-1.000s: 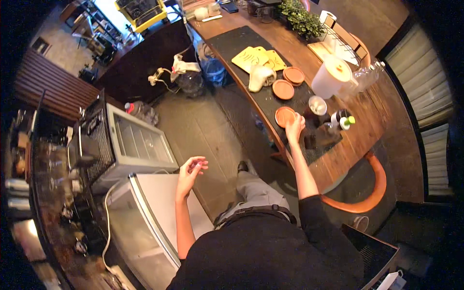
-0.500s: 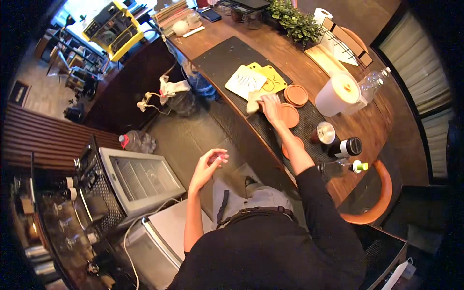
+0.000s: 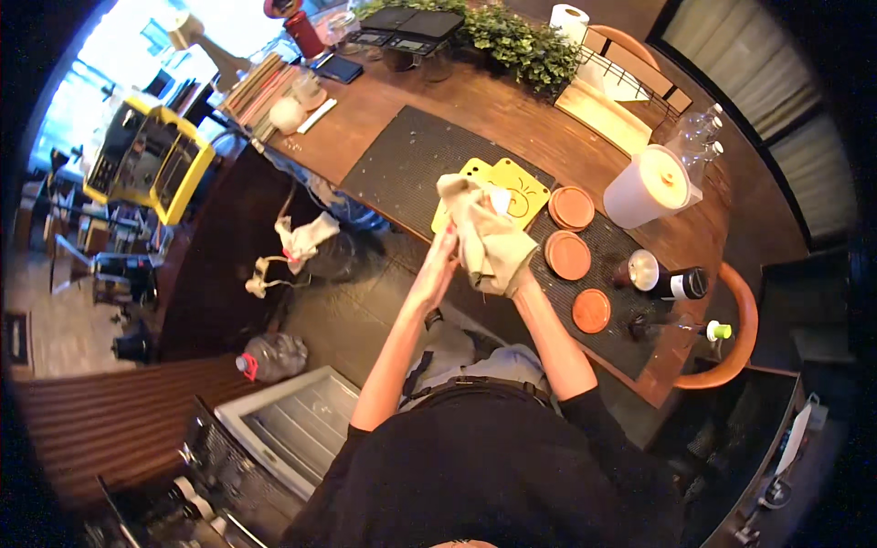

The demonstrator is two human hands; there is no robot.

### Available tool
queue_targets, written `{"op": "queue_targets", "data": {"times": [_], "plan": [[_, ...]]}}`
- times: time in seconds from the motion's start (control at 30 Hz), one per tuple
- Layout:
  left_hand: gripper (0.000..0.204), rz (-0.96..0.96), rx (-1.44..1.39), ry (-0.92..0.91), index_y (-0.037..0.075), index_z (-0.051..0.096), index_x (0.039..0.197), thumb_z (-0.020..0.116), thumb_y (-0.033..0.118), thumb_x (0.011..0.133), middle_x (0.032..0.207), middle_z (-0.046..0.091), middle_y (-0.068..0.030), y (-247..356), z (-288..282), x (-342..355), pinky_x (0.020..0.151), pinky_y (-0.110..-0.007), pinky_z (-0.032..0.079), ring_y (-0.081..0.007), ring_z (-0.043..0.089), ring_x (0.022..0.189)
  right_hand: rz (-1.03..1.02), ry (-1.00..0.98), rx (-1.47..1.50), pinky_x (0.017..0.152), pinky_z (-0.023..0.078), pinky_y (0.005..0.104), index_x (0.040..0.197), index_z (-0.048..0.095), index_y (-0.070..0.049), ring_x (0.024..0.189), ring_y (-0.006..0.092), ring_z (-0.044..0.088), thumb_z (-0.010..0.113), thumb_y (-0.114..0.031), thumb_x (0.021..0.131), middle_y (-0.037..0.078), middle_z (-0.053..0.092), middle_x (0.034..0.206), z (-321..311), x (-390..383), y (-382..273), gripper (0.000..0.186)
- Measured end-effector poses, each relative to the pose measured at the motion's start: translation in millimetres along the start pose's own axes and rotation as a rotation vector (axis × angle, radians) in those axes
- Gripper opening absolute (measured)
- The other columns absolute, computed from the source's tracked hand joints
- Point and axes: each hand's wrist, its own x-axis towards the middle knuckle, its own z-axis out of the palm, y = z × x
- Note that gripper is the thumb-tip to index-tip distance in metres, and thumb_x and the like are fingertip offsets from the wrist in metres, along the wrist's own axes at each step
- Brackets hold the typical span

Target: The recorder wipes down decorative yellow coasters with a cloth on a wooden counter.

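Note:
A beige cloth is bunched up between my hands above the near edge of the table. It drapes over my right hand, hiding the fingers; that hand has the cloth in its grip. My left hand rests against the cloth's left side, fingers stretched out and upward. Behind the cloth lie thin yellow cutting boards with line drawings, partly covered from view. To the right are reddish-brown round coasters: a small stack, another stack and a nearer coaster.
A black ribbed mat covers part of the wooden table. A white lidded pitcher, a metal cup, a dark bottle and a green-capped bottle stand at right. Leafy plants line the back.
My right hand has lifted the cloth off the mat and brought it toward me. My left hand has come up from beside my body to meet it. The view has shifted.

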Motion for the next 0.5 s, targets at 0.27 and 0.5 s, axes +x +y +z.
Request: {"op": "queue_targets", "data": {"times": [0.27,0.5], "plan": [[0.028,0.197,0.149,0.128,-0.001,0.047,0.111,0.046,0.010,0.084,0.104,0.052,-0.0068,51,-24,49,0.088,-0.026,0.036,-0.0148,0.047,0.099,0.106,0.242,-0.083,0.085,0.047,0.0365,0.125,0.040,-0.004,0.102,0.0202,0.055,0.044,-0.043,0.089,0.009,0.053,0.116,0,12,13,0.054],[0.023,-0.082,0.027,0.010,-0.001,0.054,0.094,0.047,0.020,0.088,0.093,0.057,-0.0044,59,-24,92,0.073,-0.024,0.045,-0.0108,0.055,0.085,0.079,0.155,0.032,0.095,0.038,0.0356,0.133,0.027,-0.006,0.119,0.0202,0.040,0.046,-0.042,0.088,0.010,0.037,0.132,-14,21,38,0.061]]}}
